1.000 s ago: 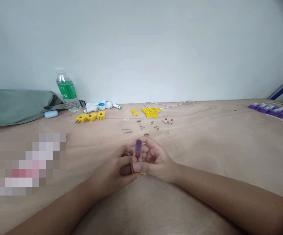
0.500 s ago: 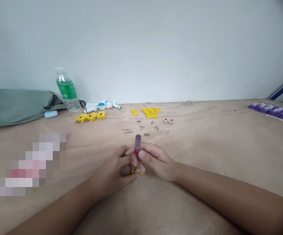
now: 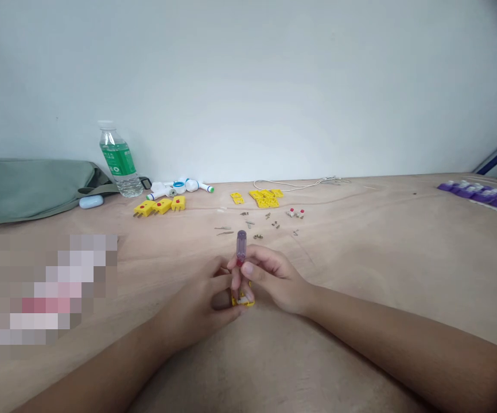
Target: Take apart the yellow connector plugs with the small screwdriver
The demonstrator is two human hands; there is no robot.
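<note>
My right hand (image 3: 276, 278) pinches a screwdriver (image 3: 241, 246) with a clear purple handle and a red collar, held nearly upright. Its tip points down into a small yellow plug housing (image 3: 249, 303) with a white part inside. My left hand (image 3: 201, 298) grips that housing at its left side, thumb along the near edge, low over the table. Fingers cover much of the housing and the screwdriver's shaft. Beyond the hands lie small brass-coloured pieces (image 3: 257, 236), screws (image 3: 249, 222) and metal pins (image 3: 222, 228).
Three yellow plugs (image 3: 161, 206) stand at the left, near a water bottle (image 3: 119, 163) and a green bag (image 3: 33, 189). Yellow housing parts (image 3: 266, 198) lie at the back, with red-and-white switches (image 3: 291, 212) to their right. Purple items (image 3: 481, 192) sit far right.
The screwdriver and my right hand have risen slightly, and more of the yellow housing shows below. My left hand stays in place.
</note>
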